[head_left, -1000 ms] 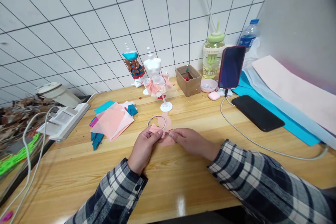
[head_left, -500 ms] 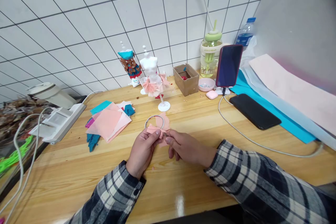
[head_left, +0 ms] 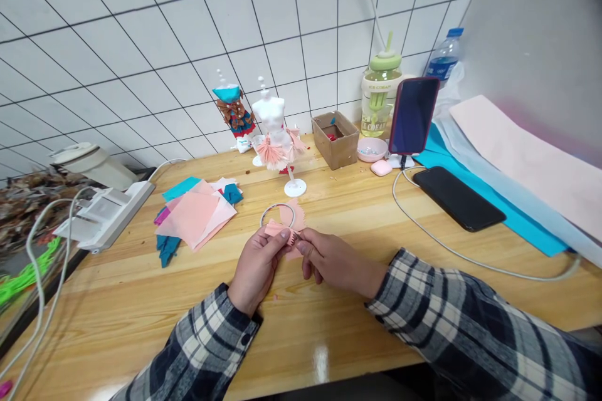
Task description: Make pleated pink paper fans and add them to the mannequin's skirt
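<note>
Near the middle of the table, my left hand (head_left: 258,266) pinches a pleated pink paper piece (head_left: 277,230) between thumb and fingers. My right hand (head_left: 332,260) is closed at the paper's right, toothed edge, its fingertips around something small and dark that I cannot make out. A thin metal ring (head_left: 266,208) stands up just behind my left fingers. Under and behind the paper lies a flat pink sheet with a jagged edge (head_left: 297,212). Farther back stands a white mini dress form (head_left: 271,114) with a pleated pink skirt around it.
Coloured paper squares (head_left: 190,216) lie at left, beside a power strip (head_left: 117,216). Along the back are a second dressed form (head_left: 234,114), a cardboard box (head_left: 336,147), a pink dish (head_left: 371,150) and a green-lidded bottle (head_left: 380,97). Two phones (head_left: 412,116) and large paper sheets (head_left: 517,156) occupy the right.
The view has shifted slightly. Both hands keep nearly the same pose, with the pink paper still held between them and its toothed edge turned a little.
</note>
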Demonstrator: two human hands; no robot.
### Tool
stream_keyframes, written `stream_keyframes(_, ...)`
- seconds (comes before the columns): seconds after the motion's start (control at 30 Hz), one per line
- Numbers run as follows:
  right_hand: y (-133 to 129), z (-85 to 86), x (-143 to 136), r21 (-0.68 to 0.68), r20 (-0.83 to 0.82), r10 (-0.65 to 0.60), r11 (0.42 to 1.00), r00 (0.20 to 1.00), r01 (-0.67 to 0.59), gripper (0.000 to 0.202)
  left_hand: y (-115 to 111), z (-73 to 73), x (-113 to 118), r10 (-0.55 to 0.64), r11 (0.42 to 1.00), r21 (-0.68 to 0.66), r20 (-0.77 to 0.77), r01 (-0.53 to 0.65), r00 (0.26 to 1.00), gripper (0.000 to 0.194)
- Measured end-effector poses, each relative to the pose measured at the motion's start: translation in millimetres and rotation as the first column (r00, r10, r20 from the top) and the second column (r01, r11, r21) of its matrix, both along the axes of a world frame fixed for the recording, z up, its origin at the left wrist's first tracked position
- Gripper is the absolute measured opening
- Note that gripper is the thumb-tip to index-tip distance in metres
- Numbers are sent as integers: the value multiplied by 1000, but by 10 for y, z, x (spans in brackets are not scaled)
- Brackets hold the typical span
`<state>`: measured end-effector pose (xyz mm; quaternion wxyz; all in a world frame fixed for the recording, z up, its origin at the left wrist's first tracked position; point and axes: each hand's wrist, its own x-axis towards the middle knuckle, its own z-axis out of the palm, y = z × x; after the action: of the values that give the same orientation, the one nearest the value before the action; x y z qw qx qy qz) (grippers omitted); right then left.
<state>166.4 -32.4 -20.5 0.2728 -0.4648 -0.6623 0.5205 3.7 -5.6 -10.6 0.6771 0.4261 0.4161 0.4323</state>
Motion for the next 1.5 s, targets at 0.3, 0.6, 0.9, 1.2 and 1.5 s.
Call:
stream_keyframes(0.3,-10,62,24,27,29,8,1000,1000,-9,24,4,7,3,11,1000,8,-24,-11,1000,21)
stream_keyframes(0.6,-6,56,36,66,59,9,998,998,-13,23,5,-10,-8,8,1000,9,-23,-7,1000,19)
stream_keyframes(0.9,-6,77,42,49,61,28,998,998,-31,25,12,2,-14,-1,999,32,-54,3,999,20)
stream_keyframes(1.2,-4,79,51,75,89,40,996,995,-47,27,-4,31,-9,3,999,-33,-17,-4,1000,22)
stream_keyframes(1.5,104,113,200,144,233,-133,984,963,101,50,51,43,-84,-9,1000,7,-65,10,998,18)
